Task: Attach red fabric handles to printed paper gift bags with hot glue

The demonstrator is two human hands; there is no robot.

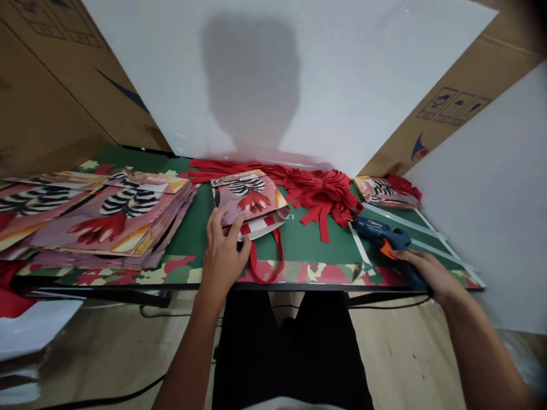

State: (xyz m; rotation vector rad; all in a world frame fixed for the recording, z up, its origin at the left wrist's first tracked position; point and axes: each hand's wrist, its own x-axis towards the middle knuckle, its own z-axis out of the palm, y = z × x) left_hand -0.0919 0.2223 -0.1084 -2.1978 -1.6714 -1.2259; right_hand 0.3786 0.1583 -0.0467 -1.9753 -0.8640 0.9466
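Observation:
My left hand holds a printed paper bag by its near left side, fingers on the printed face and thumb by the opening. The bag lies flat with its mouth facing me, and a red ribbon handle loops out of it toward the table's front edge. At the right, my right hand is closed around the handle of a dark blue glue gun with an orange trigger. Its nozzle points left, near a bunch of red ribbon strips.
Stacks of printed bags cover the left of the green table. A smaller bag pile with red ribbon stands at the back right, near clear glue sticks. Cardboard and a white panel wall the back. A cable hangs below.

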